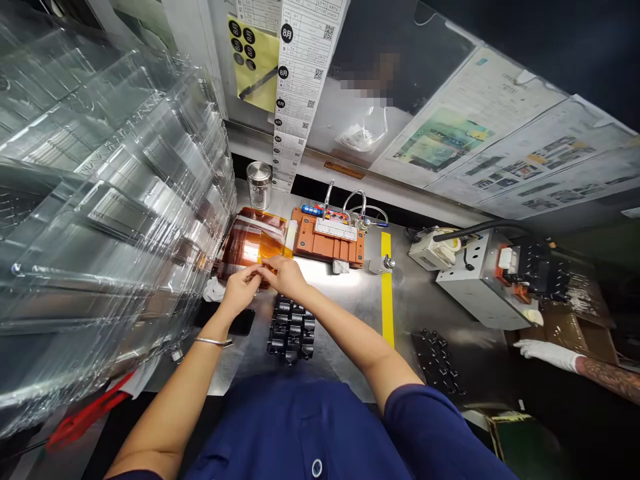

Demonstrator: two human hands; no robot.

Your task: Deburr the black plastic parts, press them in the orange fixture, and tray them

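Note:
A stack of glossy amber film sheets (240,250) lies on the bench in front of me. One lighter orange film sheet (274,247) stands up from it at the right side. My right hand (286,276) is closed on the lower edge of that sheet. My left hand (243,287) is closed too, its fingertips pinched against the same edge and meeting the right fingertips. What exactly lies between the left fingers is partly hidden. Below my hands stand several black moulded parts (291,331) in rows. A dark flat object (243,322) lies beneath my left wrist.
Clear plastic trays (150,180) tower at the left. An orange fixture (327,243) with hoses and a glass jar (259,187) stand behind. Yellow tape (387,293) runs along the bench, with a grey machine (480,280) at right. Another person's white-gloved hand (547,353) reaches in there.

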